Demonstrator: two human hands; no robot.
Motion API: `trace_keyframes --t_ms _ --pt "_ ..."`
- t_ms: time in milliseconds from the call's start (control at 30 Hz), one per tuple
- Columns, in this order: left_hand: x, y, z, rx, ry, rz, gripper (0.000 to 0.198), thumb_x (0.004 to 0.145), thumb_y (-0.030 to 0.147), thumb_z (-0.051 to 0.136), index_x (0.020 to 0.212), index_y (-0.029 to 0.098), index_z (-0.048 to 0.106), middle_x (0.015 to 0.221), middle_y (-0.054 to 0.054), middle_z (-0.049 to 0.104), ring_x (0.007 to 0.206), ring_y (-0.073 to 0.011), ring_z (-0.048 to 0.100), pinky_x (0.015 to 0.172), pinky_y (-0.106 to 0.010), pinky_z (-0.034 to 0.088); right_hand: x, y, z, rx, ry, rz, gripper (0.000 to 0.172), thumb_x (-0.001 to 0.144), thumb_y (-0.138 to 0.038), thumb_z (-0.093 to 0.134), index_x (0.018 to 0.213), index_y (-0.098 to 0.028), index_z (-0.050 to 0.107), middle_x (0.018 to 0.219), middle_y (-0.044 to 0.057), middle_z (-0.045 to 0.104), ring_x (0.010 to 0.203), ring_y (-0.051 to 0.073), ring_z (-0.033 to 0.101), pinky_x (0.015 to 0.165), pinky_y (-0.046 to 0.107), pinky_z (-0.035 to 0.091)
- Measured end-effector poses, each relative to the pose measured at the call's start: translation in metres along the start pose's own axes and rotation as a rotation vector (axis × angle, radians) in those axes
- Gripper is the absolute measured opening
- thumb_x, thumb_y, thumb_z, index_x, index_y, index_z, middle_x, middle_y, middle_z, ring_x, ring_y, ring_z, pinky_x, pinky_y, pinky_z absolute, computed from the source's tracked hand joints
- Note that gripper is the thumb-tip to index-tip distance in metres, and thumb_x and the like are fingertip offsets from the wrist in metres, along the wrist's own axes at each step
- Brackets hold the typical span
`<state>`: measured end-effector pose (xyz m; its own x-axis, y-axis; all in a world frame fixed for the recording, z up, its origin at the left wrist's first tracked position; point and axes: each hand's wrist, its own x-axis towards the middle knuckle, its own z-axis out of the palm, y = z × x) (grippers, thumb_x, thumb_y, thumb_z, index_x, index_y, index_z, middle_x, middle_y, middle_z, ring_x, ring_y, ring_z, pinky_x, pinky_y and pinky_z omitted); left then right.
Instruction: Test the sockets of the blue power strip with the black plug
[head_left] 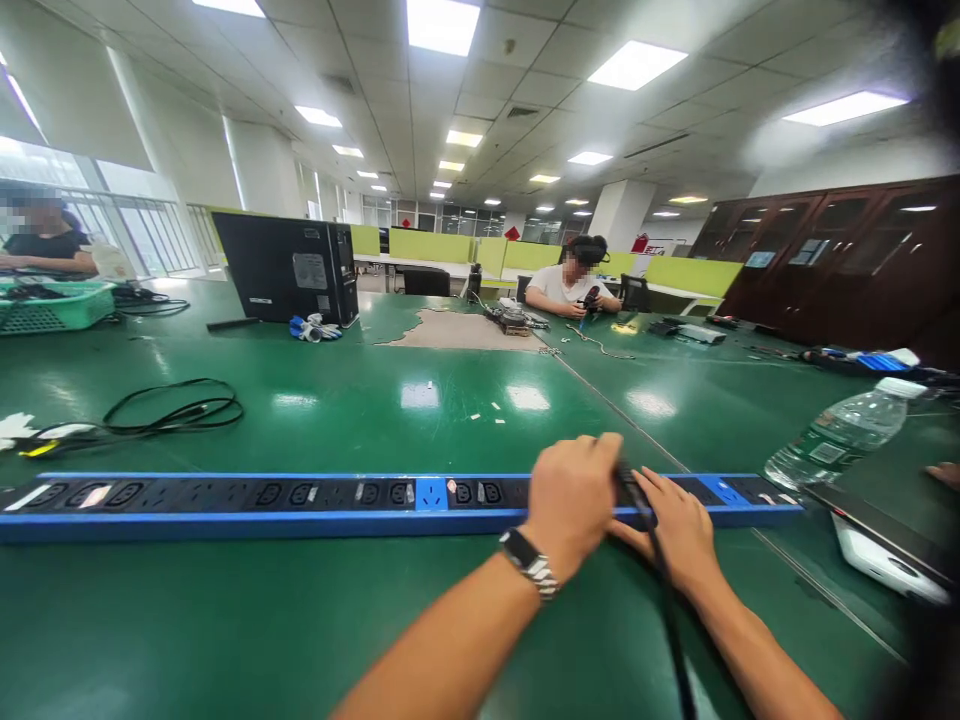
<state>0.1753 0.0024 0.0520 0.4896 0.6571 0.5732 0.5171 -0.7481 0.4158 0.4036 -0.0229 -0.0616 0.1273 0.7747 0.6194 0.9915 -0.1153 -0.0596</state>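
Note:
A long blue-and-black power strip (pixel 300 495) lies across the green table, its row of sockets facing up. My left hand (pixel 574 495), with a watch on the wrist, is closed around the plug end of a black power cord (pixel 664 590), over the right half of the strip. The plug itself is mostly hidden by the fingers. From there the cord hangs toward the bottom edge of the picture. Close beside it, my right hand (pixel 675 530) grips the strip, thumb at the near side and fingers over the top.
A plastic water bottle (pixel 847 435) lies tilted at the right, near a white device (pixel 889 560). A coiled black cable (pixel 180 405) rests at the left. Farther back are a black computer case (pixel 277 265), a green basket (pixel 56 308) and a seated person (pixel 574 285).

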Motion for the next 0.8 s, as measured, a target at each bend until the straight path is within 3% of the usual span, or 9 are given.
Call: trace_keyframes --t_ms 167,267,467,633,733,800 --pt "-0.062 -0.095 -0.076 -0.041 0.035 -0.218 0.040 0.092 0.015 0.044 0.130 0.021 0.054 0.110 -0.005 0.071 0.098 -0.0210 0.064 0.088 -0.033 0.051 -0.001 0.007 0.008 0.007 -0.033 0.017 0.083 0.068 -0.077 0.050 0.130 -0.020 0.052 0.136 0.015 0.055 0.123 0.037 0.049 0.102 0.056 0.035" --pt "-0.095 -0.123 -0.097 -0.071 -0.036 -0.224 0.040 0.090 0.014 0.046 0.128 0.022 0.056 0.111 -0.004 0.072 0.099 -0.0195 0.065 0.090 -0.032 0.050 -0.001 0.009 0.011 0.013 -0.020 0.016 0.089 0.068 -0.082 0.045 0.130 -0.018 0.053 0.136 0.016 0.055 0.124 0.038 0.048 0.103 0.057 0.034" --pt "-0.105 -0.124 -0.112 -0.015 -0.153 -0.152 0.039 0.089 0.013 0.046 0.125 0.020 0.059 0.114 -0.006 0.071 0.103 -0.0205 0.064 0.094 -0.034 0.050 -0.002 0.011 0.011 0.009 -0.034 0.011 0.096 0.066 -0.088 0.039 0.128 -0.016 0.055 0.136 0.016 0.056 0.123 0.039 0.050 0.102 0.058 0.035" --pt "-0.106 -0.129 -0.117 0.000 -0.224 -0.107 0.040 0.089 0.013 0.049 0.127 0.024 0.058 0.128 -0.003 0.065 0.119 -0.0185 0.057 0.106 -0.033 0.041 0.000 0.007 0.005 0.049 -0.037 0.043 0.095 0.065 -0.087 0.041 0.128 -0.018 0.055 0.135 0.017 0.056 0.124 0.041 0.048 0.103 0.062 0.033" --pt "-0.110 -0.128 -0.116 0.135 -0.269 -0.124 0.054 0.086 0.021 0.059 0.138 0.029 0.047 0.138 -0.003 0.057 0.130 -0.0243 0.049 0.113 -0.046 0.031 0.003 -0.028 -0.010 0.137 -0.011 -0.016 0.090 0.067 -0.083 0.046 0.131 -0.021 0.053 0.134 0.015 0.056 0.125 0.040 0.048 0.103 0.062 0.033" --pt "-0.113 -0.126 -0.114 0.239 -0.284 -0.180 0.084 0.078 0.035 0.070 0.149 0.026 0.028 0.142 -0.008 0.053 0.134 -0.0316 0.044 0.113 -0.054 0.027 0.006 -0.072 -0.025 0.240 -0.006 -0.135 0.079 0.071 -0.076 0.054 0.130 -0.023 0.053 0.133 0.013 0.058 0.123 0.036 0.050 0.103 0.056 0.036"
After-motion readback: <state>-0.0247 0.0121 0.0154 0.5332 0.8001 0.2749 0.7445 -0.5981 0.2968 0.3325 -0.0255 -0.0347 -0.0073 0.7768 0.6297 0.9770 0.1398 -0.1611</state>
